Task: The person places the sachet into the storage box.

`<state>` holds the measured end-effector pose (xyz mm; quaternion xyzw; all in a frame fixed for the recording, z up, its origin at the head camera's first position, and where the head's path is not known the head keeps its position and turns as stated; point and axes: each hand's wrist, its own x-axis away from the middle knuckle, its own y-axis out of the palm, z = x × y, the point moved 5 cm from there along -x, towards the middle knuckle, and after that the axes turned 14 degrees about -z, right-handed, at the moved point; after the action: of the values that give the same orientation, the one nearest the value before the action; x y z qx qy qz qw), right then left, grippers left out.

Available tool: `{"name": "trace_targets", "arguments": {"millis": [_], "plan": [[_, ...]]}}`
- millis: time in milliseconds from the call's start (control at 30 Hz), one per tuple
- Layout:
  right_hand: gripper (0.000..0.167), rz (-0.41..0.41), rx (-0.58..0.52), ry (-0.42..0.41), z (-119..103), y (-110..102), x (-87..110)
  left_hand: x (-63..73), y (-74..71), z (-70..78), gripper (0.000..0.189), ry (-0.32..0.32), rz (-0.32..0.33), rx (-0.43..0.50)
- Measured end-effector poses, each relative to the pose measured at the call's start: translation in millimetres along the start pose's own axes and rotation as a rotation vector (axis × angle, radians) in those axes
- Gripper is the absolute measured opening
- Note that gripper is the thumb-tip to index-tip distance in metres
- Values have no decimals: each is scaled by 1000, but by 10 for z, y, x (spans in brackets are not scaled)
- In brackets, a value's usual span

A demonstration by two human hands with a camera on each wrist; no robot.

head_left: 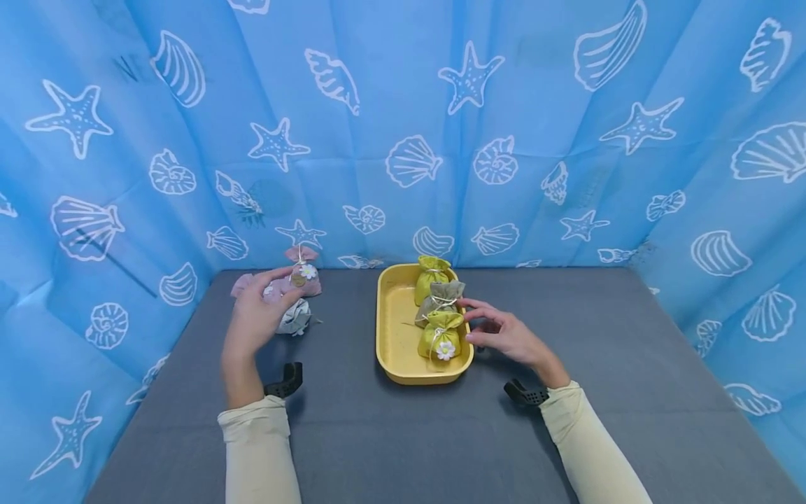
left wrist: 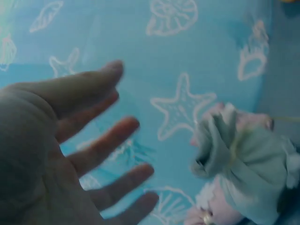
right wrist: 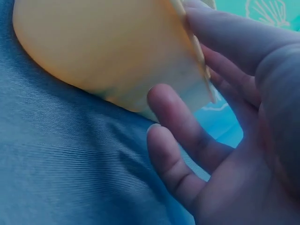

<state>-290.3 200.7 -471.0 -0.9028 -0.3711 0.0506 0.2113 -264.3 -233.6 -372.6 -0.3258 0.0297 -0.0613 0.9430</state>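
My left hand (head_left: pixel 253 322) hovers over pink drawstring pouches (head_left: pixel 311 285) at the table's back left, fingers spread and slightly bent. In the left wrist view nothing lies between its fingers, and a grey-green pouch (left wrist: pixel 255 164) sits to its right. My right hand (head_left: pixel 513 341) is at the right side of a yellow tray (head_left: pixel 390 350), its fingertips right at the rim and its fingers loosely bent. Inside the tray, along its right side, stand a yellow pouch (head_left: pixel 425 283) at the back, a grey-green pouch (head_left: pixel 434 306) and a front yellow pouch with a white flower (head_left: pixel 439 338).
A grey cloth (head_left: pixel 352 434) covers the table. Behind and at both sides hangs a blue curtain (head_left: pixel 390 91) with white shells and starfish. Black wrist mounts (head_left: pixel 288 380) sit at both wrists.
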Motion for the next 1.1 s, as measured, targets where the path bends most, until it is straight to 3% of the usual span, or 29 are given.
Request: {"name": "trace_targets", "arguments": {"millis": [333,500,700,867,1100], "plan": [[31,17,-55,-10,27,30,-1,-109,80,-347,87,-206,-122,-99],[31,18,-77,-14,33,39,-10,-173,187,-397,78,-222,-93,-111],[31,17,-93,-20,32,43,-26,-207,252,-395,56,-251,-55,-190],[31,16,-96,-14,52,41,-24,-179,214,-384,35,-312,38,-208],[31,16,-86,-20,51,22,-12,-154,89,-224,37,-307,88,-205]]}}
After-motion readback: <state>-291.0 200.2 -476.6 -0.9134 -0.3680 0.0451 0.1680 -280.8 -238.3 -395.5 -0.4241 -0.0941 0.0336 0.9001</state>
